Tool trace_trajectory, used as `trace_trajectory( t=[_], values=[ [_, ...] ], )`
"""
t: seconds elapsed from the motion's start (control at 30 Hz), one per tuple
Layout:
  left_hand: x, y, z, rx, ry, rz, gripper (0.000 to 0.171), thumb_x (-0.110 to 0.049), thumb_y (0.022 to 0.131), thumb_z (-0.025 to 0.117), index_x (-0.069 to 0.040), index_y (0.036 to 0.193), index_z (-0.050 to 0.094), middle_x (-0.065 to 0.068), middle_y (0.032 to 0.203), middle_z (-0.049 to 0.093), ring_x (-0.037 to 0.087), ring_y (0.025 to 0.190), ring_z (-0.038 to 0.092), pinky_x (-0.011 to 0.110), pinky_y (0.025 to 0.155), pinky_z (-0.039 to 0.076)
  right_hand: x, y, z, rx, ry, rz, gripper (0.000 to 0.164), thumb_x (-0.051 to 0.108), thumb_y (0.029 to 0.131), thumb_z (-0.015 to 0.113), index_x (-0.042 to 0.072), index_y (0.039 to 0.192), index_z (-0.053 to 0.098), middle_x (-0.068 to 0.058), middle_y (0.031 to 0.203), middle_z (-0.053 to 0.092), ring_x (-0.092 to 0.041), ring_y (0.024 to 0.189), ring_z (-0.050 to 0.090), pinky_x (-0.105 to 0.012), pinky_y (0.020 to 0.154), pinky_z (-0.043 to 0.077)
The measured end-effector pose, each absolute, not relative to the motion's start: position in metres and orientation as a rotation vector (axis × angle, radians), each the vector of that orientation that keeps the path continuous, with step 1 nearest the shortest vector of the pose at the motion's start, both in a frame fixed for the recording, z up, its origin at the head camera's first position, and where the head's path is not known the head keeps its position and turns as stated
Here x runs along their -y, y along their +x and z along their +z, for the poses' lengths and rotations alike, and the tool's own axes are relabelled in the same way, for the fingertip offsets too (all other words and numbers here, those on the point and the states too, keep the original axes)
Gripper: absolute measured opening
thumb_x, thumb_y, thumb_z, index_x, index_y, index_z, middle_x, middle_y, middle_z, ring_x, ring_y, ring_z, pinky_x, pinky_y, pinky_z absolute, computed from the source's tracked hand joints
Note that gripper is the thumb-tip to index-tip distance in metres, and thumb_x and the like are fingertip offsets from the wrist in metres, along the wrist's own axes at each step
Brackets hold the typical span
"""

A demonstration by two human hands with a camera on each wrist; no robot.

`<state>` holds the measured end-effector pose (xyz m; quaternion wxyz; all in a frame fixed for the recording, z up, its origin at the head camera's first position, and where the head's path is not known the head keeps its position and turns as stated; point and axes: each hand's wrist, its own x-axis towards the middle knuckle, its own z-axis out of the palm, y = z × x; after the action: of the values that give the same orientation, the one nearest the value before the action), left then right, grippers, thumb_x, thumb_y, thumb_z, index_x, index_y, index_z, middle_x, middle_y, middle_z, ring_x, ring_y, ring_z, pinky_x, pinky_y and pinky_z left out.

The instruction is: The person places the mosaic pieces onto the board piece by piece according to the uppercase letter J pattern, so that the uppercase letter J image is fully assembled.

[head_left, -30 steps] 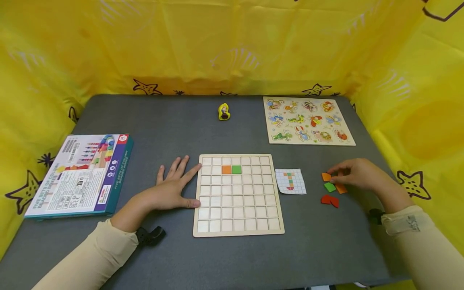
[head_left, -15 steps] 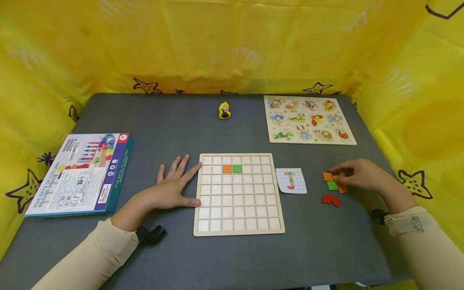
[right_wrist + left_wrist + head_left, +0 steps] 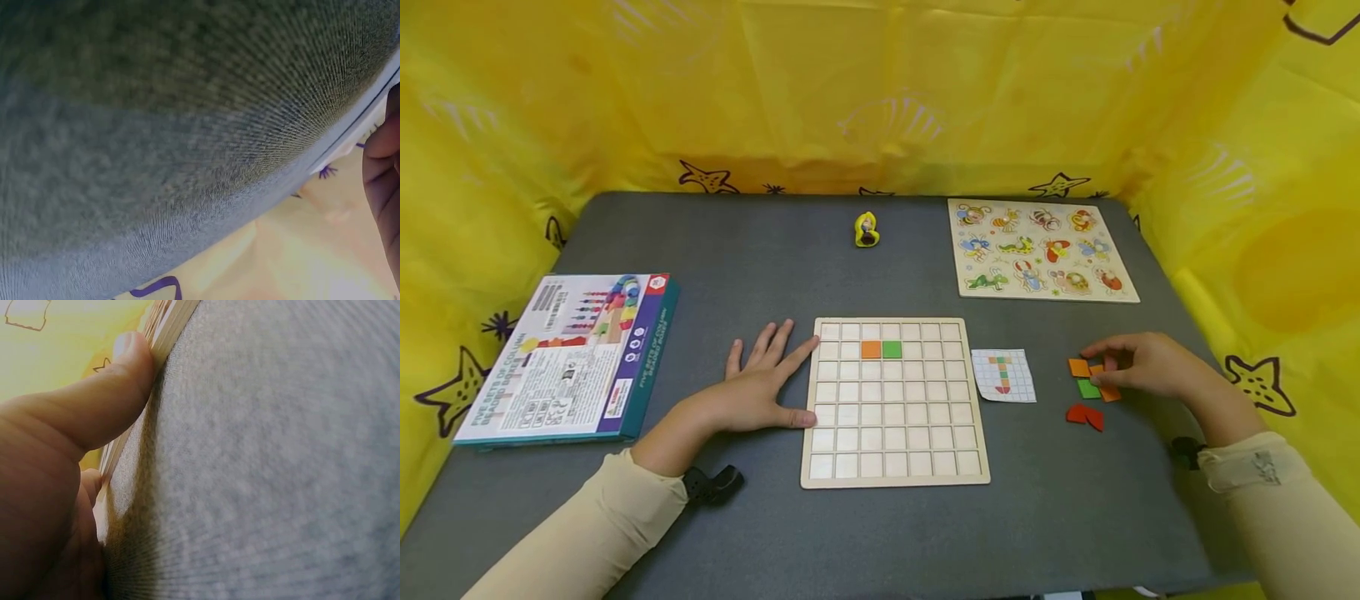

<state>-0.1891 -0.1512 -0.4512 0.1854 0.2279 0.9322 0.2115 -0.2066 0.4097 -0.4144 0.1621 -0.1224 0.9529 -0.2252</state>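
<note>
From the head, I see a flat wooden board (image 3: 895, 482) in the middle, with an orange square and a green square (image 3: 891, 350) side by side in it. The left hand (image 3: 756, 396) is spread out, its thumb and pointer touching the board's left edge. The right hand (image 3: 1142, 367) is bent over the small loose pieces (image 3: 1078, 367), orange and green, with two red pieces (image 3: 1076, 413) just below. I can't tell if it pinches one.

The loose pieces are right of the board, with a paper card (image 3: 1019, 367) in between. The right hand is much nearer to them. The board looks about as wide as tall, so no long way shows.

A second ago, the loose green piece sat crooked like a diamond. Now it sits straighter, under the top orange one. The left hand stays where it was.

From the left wrist, the thumb presses on the board's edge, above the gray table (image 3: 281, 456).

From the right wrist, I see mostly table and a bit of the hand at the side. No pieces show.
</note>
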Motion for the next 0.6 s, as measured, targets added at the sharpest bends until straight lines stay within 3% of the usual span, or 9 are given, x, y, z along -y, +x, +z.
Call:
trace_trajectory(
  t=[0.2, 0.6],
  values=[
    [0.1504, -0.1897, -0.4485, -2.621, 0.639, 0.557, 0.111, -0.074, 0.076, 0.064, -0.030, 0.159, 0.005, 0.012, 0.162, -0.016, 0.032, 0.145, -0.021, 0.067, 0.103, -0.016, -0.4068, -0.2063, -0.4113, -2.715, -0.319, -0.604, 0.053, 0.043, 0.075, 0.084, 0.009, 0.113, 0.072, 0.001, 0.076, 0.055, -0.014, 0.065, 0.047, -0.027, 0.058, 0.036],
    [0.1509, -0.1898, -0.4543, -2.634, 0.622, 0.562, 0.112, -0.077, 0.074, 0.063, -0.032, 0.159, 0.005, 0.012, 0.162, -0.016, 0.032, 0.144, -0.021, 0.067, 0.102, -0.016, -0.4072, -0.2051, -0.4149, -2.782, -0.347, -0.552, 0.031, 0.034, 0.080, 0.082, 0.011, 0.101, 0.075, 0.007, 0.073, 0.060, -0.010, 0.064, 0.049, -0.026, 0.057, 0.039]
  ],
)
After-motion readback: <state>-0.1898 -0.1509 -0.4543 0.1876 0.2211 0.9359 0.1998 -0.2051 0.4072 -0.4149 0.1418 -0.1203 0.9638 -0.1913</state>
